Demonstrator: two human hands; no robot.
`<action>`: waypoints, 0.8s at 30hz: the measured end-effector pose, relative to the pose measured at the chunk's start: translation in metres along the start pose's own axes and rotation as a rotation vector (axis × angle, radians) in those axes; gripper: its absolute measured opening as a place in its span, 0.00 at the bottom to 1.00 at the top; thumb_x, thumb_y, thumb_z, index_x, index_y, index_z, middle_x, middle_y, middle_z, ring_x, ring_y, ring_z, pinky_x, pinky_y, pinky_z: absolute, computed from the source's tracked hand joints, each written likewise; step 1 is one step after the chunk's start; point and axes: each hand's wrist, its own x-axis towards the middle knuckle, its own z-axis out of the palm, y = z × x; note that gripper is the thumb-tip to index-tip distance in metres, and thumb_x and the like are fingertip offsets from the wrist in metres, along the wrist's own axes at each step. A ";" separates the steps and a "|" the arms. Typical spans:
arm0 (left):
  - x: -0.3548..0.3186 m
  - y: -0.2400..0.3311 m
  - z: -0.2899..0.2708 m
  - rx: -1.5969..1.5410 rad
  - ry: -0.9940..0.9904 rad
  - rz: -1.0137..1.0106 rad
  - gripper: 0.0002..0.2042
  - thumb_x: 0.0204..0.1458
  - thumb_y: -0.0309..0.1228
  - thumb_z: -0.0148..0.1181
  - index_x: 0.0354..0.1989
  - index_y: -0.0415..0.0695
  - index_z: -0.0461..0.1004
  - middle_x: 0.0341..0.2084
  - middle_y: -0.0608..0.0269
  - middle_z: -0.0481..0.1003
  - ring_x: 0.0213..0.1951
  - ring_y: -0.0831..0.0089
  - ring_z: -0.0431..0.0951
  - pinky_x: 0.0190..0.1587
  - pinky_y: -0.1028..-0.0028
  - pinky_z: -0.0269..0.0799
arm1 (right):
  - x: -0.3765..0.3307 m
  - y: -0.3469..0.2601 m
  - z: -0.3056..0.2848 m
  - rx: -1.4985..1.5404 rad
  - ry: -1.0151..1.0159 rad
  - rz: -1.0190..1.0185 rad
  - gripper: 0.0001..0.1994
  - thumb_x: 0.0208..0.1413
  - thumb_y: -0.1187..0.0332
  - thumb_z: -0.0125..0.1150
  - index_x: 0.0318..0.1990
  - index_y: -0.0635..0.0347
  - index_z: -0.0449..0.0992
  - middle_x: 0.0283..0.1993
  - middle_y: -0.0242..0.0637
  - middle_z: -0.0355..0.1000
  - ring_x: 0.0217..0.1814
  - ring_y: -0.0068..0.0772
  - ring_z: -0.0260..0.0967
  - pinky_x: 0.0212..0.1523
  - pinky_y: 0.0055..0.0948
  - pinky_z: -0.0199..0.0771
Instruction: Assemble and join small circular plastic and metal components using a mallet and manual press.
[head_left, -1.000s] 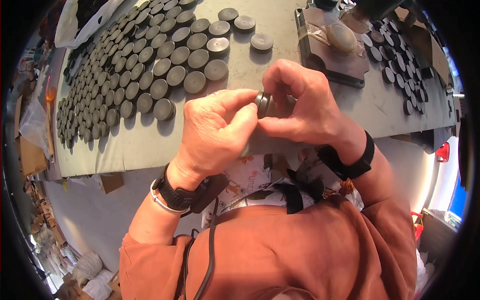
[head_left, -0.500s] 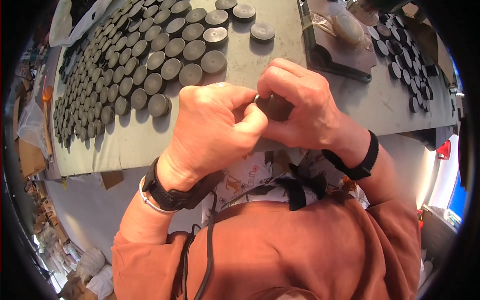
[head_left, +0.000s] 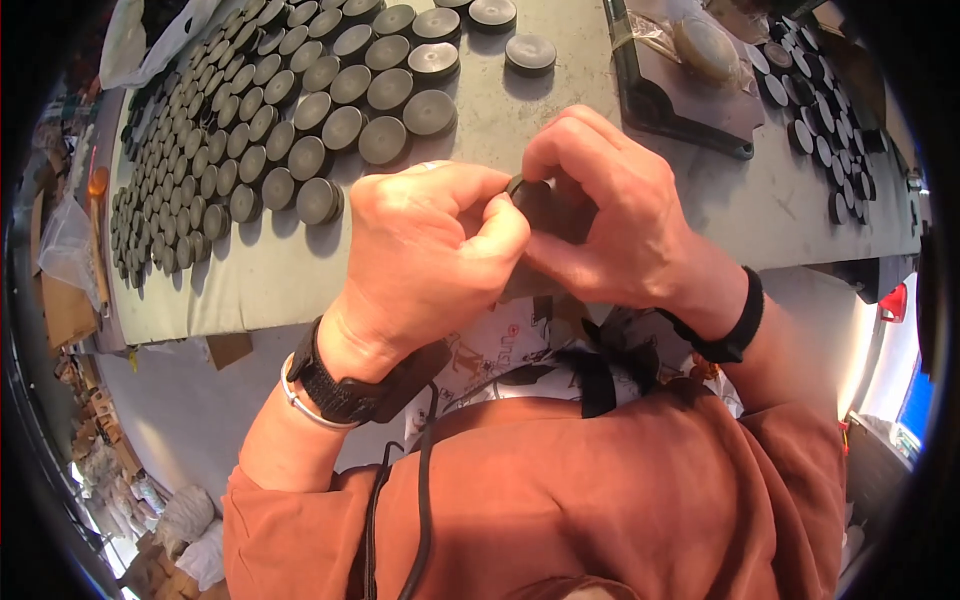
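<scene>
Over the table's near edge, my two hands meet around a dark round cap-like disc [head_left: 543, 197], mostly covered by fingers. My left hand [head_left: 428, 245] is closed, its thumb and forefinger pinching at the disc's left rim. My right hand [head_left: 625, 215] curls round the other side, with fingertips over the top and thumb below. Beyond my left hand, many similar grey-topped discs [head_left: 383, 140] lie in close rows. One single disc [head_left: 530, 54] lies apart, beyond my right hand. What exactly the pinching fingers do at the rim is hidden.
At the far right of the pale table [head_left: 480, 125] is a dark flat tray [head_left: 645, 105] with a clear round package [head_left: 702, 50]. Past it lies a group of white-topped discs [head_left: 806, 137]. An orange-handled tool [head_left: 97, 185] is at the left edge.
Both hands stay on the disc. My right hand has shifted slightly right and its curl looks wider, and the disc's rim appears tilted differently. The view has shifted slightly.
</scene>
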 end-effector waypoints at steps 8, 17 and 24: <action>-0.009 0.005 0.006 0.157 0.113 0.203 0.07 0.38 0.18 0.60 0.28 0.39 0.78 0.16 0.63 0.73 0.16 0.78 0.70 0.20 0.80 0.66 | -0.004 0.001 0.003 -0.026 0.128 -0.112 0.12 0.32 0.78 0.64 0.27 0.60 0.69 0.30 0.37 0.66 0.32 0.40 0.66 0.32 0.32 0.69; -0.011 0.004 0.011 0.183 0.120 0.264 0.07 0.38 0.18 0.61 0.28 0.39 0.78 0.18 0.63 0.74 0.16 0.77 0.70 0.19 0.80 0.65 | -0.008 0.002 0.001 -0.067 0.120 -0.180 0.11 0.31 0.78 0.63 0.25 0.60 0.69 0.26 0.36 0.65 0.28 0.39 0.65 0.28 0.31 0.68; -0.003 0.001 0.011 0.228 0.075 0.316 0.08 0.38 0.17 0.59 0.28 0.39 0.77 0.17 0.62 0.72 0.17 0.74 0.69 0.19 0.78 0.64 | -0.010 0.002 0.001 -0.022 0.115 -0.071 0.12 0.32 0.80 0.62 0.26 0.61 0.67 0.25 0.38 0.63 0.28 0.41 0.64 0.27 0.32 0.67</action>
